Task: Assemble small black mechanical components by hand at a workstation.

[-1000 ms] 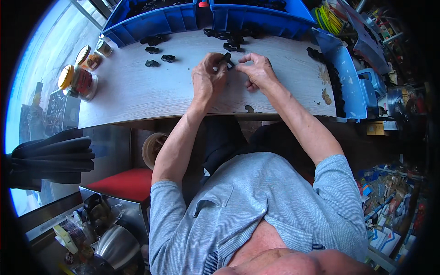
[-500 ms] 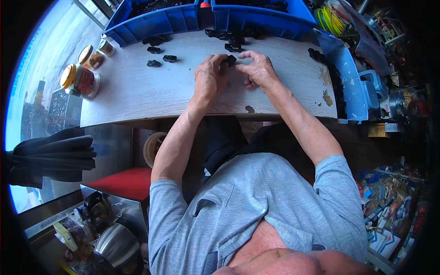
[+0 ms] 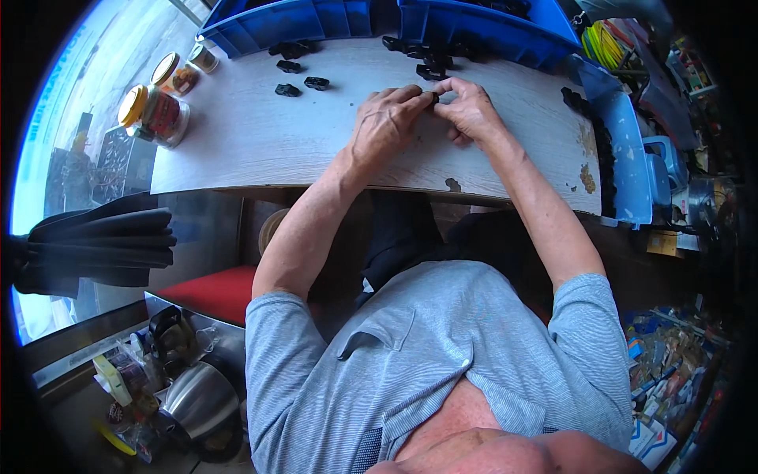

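Note:
A small black plastic part (image 3: 433, 98) is mostly hidden between my fingers, over the middle of the pale wooden table (image 3: 260, 146). My left hand (image 3: 388, 120) is closed around it, back of the hand up. From the other side my right hand (image 3: 472, 112) pinches at its right end with thumb and forefinger. Just beyond my fingers lies a heap of similar black parts (image 3: 431, 71). To the left several more are scattered, among them one small part (image 3: 287, 90) and another beside it (image 3: 317, 82).
Two blue bins, one left (image 3: 288, 30) and one right (image 3: 489, 41), stand along the far edge with black parts inside. A light-blue bin (image 3: 625, 158) borders the right side. At the left sit a yellow-lidded jar (image 3: 158, 117), a second jar (image 3: 175, 77) and a small can (image 3: 203, 58).
My right hand has closed in from apart and now grips at the black part. My left hand has turned further over it. The whole view has shifted slightly.

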The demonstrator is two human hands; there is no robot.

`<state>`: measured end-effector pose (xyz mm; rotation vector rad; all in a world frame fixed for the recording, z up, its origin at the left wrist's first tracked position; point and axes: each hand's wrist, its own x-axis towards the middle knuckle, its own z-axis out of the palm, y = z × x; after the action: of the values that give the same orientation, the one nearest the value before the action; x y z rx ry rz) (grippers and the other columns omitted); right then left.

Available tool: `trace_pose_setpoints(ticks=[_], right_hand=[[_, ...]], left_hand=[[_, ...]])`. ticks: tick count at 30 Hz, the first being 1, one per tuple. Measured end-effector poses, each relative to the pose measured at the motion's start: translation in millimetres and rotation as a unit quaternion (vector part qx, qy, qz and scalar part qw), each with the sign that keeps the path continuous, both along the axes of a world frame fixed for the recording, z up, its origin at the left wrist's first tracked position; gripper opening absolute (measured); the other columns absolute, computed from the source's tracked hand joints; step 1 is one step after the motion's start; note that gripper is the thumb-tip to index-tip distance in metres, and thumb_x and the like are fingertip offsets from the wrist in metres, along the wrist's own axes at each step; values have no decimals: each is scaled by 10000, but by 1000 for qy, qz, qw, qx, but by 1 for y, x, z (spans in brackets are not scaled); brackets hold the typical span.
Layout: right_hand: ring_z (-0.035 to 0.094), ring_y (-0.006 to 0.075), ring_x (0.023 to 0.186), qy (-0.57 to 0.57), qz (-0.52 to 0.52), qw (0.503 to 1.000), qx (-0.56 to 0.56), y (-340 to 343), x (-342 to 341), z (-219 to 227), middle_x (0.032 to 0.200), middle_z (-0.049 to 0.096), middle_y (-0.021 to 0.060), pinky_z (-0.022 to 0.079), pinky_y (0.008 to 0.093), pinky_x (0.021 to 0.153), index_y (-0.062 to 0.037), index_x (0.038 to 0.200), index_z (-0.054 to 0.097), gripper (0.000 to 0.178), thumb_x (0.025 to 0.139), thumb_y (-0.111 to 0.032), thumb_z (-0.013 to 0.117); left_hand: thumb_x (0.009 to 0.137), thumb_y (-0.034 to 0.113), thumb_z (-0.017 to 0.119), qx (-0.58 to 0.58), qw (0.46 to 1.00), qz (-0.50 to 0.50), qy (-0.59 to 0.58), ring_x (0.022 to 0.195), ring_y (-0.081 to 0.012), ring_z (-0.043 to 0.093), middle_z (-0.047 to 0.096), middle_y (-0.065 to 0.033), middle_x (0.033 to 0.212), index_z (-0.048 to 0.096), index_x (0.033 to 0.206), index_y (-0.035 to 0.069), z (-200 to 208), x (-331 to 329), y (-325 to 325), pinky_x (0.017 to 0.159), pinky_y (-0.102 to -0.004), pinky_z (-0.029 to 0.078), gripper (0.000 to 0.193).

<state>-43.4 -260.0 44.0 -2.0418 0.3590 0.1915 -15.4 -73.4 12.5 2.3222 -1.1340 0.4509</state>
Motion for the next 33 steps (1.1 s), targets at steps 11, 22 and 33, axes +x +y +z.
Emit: trace_pose_setpoints(ticks=[11,22,33], right_hand=[[502,97,444,0,21,1000,-22,9,-2,6,585,502,-28,397,268,377,-130,1172,640,328,857,-145,726],[564,95,464,19,-71,992,100,-13,-27,14,554,493,-27,526,275,432,-57,1185,622,450,803,-201,811],[626,174,521,-121,-371,906,162,-145,-29,1,556,514,16,601,345,503,-72,1143,651,385,818,-193,819]], left_hand=[[772,46,752,56,998,26,-8,1283,-313,553,604,-55,1386,617,1334,161,-4,-12,4,1078,-423,438,590],[835,1,621,57,956,264,-116,1305,-365,527,633,-117,1340,624,1314,108,-1,45,84,1053,-466,445,490],[861,71,628,22,985,154,-77,1010,-327,641,712,-93,1050,643,1125,117,-6,20,67,847,-442,506,268]])
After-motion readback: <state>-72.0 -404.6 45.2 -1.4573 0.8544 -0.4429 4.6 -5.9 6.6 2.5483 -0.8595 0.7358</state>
